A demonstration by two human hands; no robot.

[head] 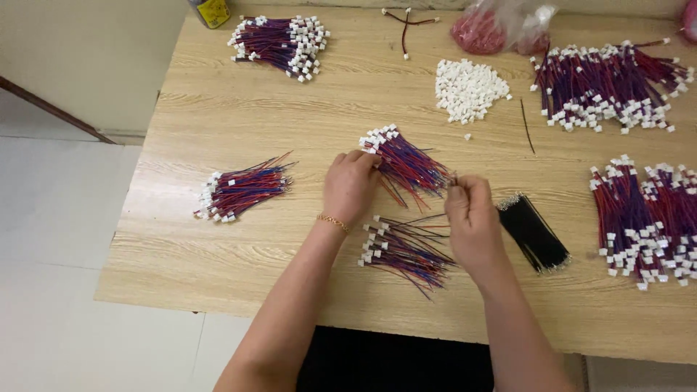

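While my left grip clasps the wire bundle, my right grip pinches its loose ends above the tabletop.

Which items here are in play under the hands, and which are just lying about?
In play:
- left hand and right hand holding wire bundle
- loose wires below the hands

Lying about:
- black wire bundle
- white connector pile
- left bundle
- plastic bag

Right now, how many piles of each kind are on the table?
Red-and-blue wire bundles: 6
Pile of white plugs: 1
Bundle of black wires: 1
Plastic bag of red bits: 1
Total: 9
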